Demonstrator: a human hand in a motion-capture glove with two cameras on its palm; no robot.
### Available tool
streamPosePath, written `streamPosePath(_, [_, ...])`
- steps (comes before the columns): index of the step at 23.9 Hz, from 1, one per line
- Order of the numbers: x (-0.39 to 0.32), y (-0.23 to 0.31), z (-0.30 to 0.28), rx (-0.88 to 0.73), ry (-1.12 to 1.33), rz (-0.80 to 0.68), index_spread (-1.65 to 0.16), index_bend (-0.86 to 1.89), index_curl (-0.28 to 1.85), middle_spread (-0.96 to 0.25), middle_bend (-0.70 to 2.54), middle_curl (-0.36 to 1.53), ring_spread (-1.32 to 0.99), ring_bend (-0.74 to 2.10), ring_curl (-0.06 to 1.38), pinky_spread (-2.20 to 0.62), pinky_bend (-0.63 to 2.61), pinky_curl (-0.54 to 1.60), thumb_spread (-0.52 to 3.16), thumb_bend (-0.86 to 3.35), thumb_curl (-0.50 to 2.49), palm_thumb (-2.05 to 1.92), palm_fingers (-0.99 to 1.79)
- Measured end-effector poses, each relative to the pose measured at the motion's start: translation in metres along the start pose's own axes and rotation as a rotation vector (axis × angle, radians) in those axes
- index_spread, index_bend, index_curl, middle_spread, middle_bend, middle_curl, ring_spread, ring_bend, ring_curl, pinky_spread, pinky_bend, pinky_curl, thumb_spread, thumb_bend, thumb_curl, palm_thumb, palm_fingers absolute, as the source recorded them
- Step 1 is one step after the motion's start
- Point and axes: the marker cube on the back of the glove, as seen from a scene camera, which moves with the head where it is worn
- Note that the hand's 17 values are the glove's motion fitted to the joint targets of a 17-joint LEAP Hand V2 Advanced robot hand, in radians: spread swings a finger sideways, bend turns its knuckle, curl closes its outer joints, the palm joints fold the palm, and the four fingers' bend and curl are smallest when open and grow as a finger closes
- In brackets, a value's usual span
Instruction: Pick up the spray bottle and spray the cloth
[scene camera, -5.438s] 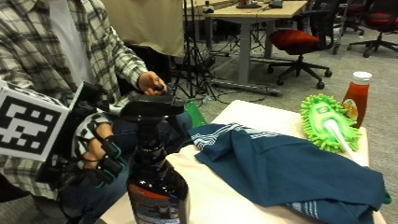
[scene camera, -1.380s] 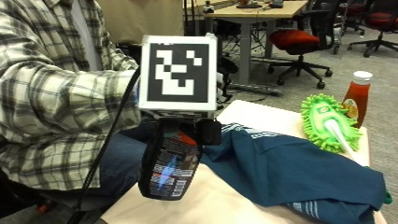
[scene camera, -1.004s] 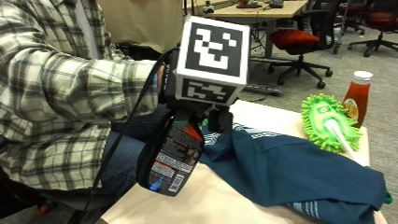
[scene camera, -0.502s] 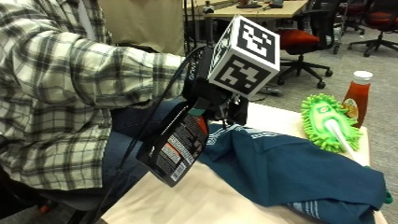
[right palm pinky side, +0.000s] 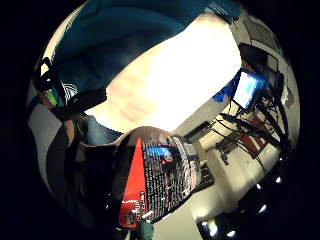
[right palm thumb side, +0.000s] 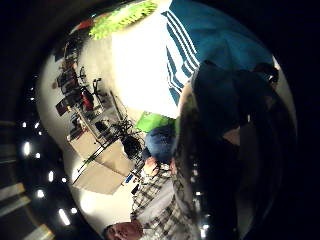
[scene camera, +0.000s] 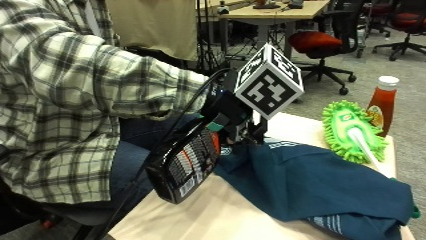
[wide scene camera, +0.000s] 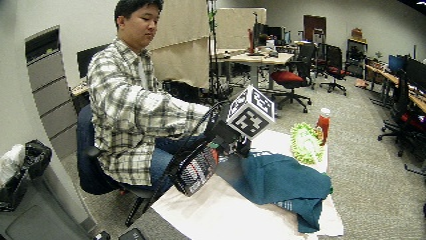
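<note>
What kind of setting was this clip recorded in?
Most likely an open office or lab. Behind the table stand desks with rolling office chairs on carpet, monitors at the far side, and a grey filing cabinet beside the seated person.

Grey carpet (scene camera: 399, 65), a red office chair (scene camera: 324, 42) by a desk (scene camera: 266, 12), perhaps monitors beyond

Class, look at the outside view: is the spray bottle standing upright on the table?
No. The right hand holds the spray bottle lifted and tilted, its base off the table beside the cloth.
</note>
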Motion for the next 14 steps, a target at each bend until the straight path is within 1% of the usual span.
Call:
streamPosePath(8, [-0.004, -0.005, 0.011, -0.041, 0.079, 0.031, -0.18, 0.42, 0.59, -0.08, 0.65, 0.55, -0.21, 0.6, 0.5, -0.17, 0.42, 0.43, -0.06, -0.03, 0.75, 1.09, 1.33])
streamPosePath(14, [-0.006, -0.006, 0.013, -0.044, 0.08, 0.03, -0.18, 0.42, 0.59, -0.08, 0.64, 0.55, -0.21, 0.6, 0.5, -0.17, 0.42, 0.43, -0.06, -0.03, 0.75, 1.09, 1.33])
